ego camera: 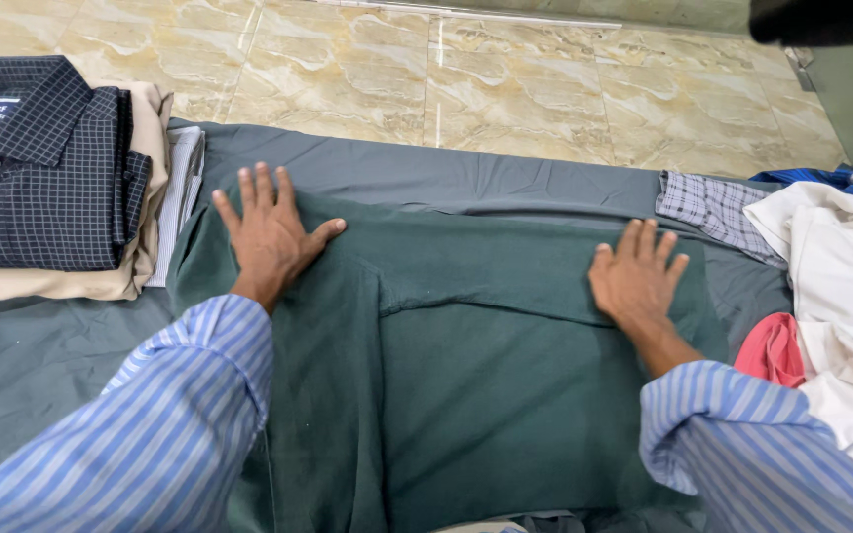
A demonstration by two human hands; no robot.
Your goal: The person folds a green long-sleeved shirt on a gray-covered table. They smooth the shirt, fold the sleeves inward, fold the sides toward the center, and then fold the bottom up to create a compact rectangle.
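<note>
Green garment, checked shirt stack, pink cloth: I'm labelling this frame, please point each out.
green garment (486,395): head view, flat middle panel.
dark checked shirt (41,188): head view, folded front.
pink cloth (770,350): head view, exposed fold.

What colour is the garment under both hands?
Dark green garment, plain, shown in the head view.

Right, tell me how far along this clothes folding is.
Done: a folded stack sits at the left, a dark checked shirt on top. In hand: the left hand and right hand lie flat, fingers spread, on a dark green garment that looks partly folded on the grey cloth. Left: an unfolded heap of white, pink, checked and blue clothes at the right.
</note>
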